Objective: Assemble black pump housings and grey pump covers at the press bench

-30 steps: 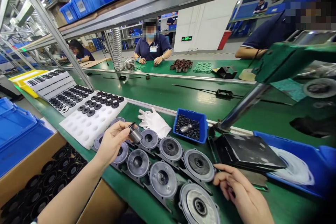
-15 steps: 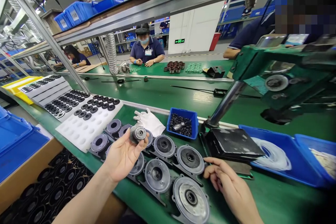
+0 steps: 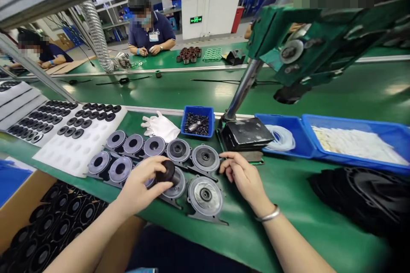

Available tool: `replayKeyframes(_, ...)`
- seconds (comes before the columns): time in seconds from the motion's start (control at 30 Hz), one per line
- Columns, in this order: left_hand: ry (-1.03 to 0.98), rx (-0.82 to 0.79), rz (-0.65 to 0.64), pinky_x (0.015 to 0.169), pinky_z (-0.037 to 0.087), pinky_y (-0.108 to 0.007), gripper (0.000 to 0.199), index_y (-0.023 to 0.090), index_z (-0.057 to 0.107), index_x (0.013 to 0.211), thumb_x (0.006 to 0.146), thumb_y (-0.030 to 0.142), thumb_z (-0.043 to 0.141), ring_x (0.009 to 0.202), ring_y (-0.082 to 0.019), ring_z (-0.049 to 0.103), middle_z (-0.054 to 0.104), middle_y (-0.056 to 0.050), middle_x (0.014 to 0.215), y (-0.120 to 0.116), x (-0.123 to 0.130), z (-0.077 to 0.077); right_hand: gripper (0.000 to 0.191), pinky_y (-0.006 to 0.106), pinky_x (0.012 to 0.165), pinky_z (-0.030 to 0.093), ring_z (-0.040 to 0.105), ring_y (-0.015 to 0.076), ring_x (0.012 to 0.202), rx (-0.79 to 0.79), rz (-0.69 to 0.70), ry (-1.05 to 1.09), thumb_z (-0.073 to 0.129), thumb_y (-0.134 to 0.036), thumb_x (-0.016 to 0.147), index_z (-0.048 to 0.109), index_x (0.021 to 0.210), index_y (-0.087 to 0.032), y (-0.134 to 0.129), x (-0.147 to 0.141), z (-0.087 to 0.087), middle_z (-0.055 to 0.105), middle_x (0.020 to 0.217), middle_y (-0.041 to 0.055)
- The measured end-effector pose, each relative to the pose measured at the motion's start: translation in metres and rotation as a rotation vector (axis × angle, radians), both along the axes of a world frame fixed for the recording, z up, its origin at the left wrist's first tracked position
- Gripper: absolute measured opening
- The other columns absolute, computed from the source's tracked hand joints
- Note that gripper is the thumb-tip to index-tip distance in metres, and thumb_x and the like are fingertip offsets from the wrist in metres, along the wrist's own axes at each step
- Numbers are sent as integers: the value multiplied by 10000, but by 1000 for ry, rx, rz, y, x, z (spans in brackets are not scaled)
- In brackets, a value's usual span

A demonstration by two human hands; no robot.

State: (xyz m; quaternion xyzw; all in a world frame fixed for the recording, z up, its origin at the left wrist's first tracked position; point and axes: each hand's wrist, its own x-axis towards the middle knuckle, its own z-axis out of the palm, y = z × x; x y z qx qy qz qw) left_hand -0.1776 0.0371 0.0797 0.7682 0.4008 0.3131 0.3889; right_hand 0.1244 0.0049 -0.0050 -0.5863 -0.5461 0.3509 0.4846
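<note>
Green assembly bench (image 3: 288,187), left hand (image 3: 141,190) with fingers (image 3: 153,166) curled tight around a black round part (image 3: 165,173), held over a grey disc (image 3: 175,184), right hand (image 3: 245,177) loosely spread, empty, fingertips (image 3: 224,163) touching the neighbouring disc (image 3: 205,158), white glove (image 3: 160,126) behind.

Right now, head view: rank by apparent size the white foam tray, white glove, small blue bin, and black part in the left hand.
1. white foam tray
2. white glove and small blue bin: look alike, not ranked
3. black part, pinched in the left hand, smallest despite sitting nearer the camera
</note>
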Motion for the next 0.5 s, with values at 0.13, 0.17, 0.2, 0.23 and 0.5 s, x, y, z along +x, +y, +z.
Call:
replayKeyframes(0.13,286,306,-112,1021,521,-396,154,230,593,1003,874,273,664,1204,-238,588,625,-119,1274,-8,-2,-10,289,261,527,404,481,118,485,-7,-4,19,341,-183,878,552,1076,-176,0,-1,1,638,669,-17)
replayKeyframes(0.17,320,340,-120,1018,524,-390,160,228,583,1013,880,278,656,1209,-236,586,617,-122,1287,-8,-2,-11,287,260,525,404,480,118,485,-9,-6,21,341,-181,878,550,1075,-175,0,-2,2,638,667,-16)
replayKeyframes(0.2,358,359,-134,1008,532,-381,157,227,579,1017,886,283,647,1209,-233,588,610,-123,1297,-8,-2,-11,285,260,522,403,478,119,483,-10,-8,22,340,-179,878,549,1072,-175,0,-2,2,638,664,-16)
replayKeyframes(0.23,394,373,-155,1000,539,-375,152,226,577,1017,893,290,638,1210,-231,589,607,-123,1304,-8,-3,-11,281,259,519,402,475,118,479,-10,-10,23,338,-178,878,548,1066,-176,0,-2,3,635,658,-17)
replayKeyframes(0.5,604,520,-306,1177,317,-616,927,182,316,1486,751,569,728,1490,-368,229,296,-218,1577,-5,-6,-15,250,258,552,409,491,118,495,-13,-59,-69,366,-277,963,552,1099,-182,-3,-5,9,633,646,-20)
